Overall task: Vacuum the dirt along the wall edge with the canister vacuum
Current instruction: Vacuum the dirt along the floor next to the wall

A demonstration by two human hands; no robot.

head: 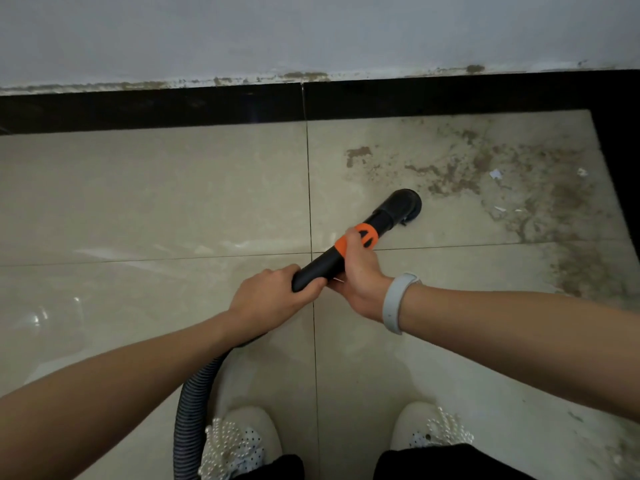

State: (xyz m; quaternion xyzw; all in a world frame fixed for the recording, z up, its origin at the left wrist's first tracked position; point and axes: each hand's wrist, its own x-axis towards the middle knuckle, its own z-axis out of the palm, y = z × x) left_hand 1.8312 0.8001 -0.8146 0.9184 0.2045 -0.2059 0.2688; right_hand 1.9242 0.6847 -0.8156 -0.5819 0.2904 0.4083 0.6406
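Head-worn view — looks steeply down, close over floor (156, 202); faces wall (311, 36).

Both bare forearms reach forward and converge at the middle. The left hand (268, 299) lies knuckles up, fingers (313, 289) curled round the rear end of the black plastic vacuum wand (320, 266). The right hand (360, 271), a white band (394, 303) on its wrist, grips the wand just ahead, at its orange collar (360, 239).

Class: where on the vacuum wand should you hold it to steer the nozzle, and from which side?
Grip the black wand from above, as here: left hand at its rear end near the hose, right hand at the orange collar. The straight tube slopes down toward the nozzle.
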